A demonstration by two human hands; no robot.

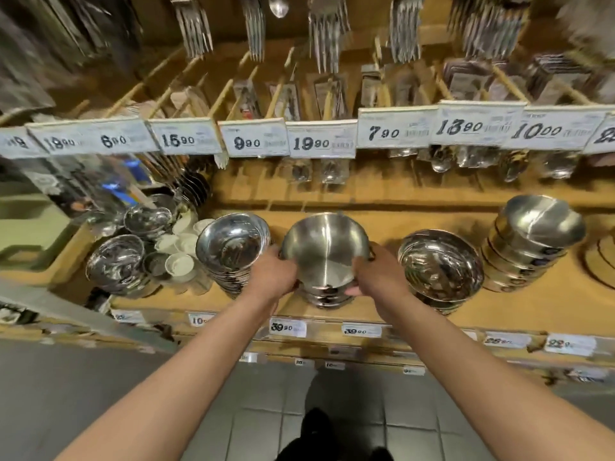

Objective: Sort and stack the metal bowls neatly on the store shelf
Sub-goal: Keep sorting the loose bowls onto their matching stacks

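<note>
A brushed metal bowl with small side handles [324,249] sits tilted toward me on top of a short stack in the middle of the wooden shelf [549,304]. My left hand [271,274] grips its left side and my right hand [377,276] grips its right side, fingers curled under the rim. A stack of shiny bowls [231,247] stands just left of it. Another shiny stack [439,264] stands to the right, and a taller stack [535,234] lies farther right.
Smaller metal bowls [116,262] and white dishes [179,262] crowd the shelf's left end. Price tags [321,143] line the upper shelf, with packaged cutlery and hanging forks [324,31] above. More price labels [288,327] run along the front edge. Grey floor tiles lie below.
</note>
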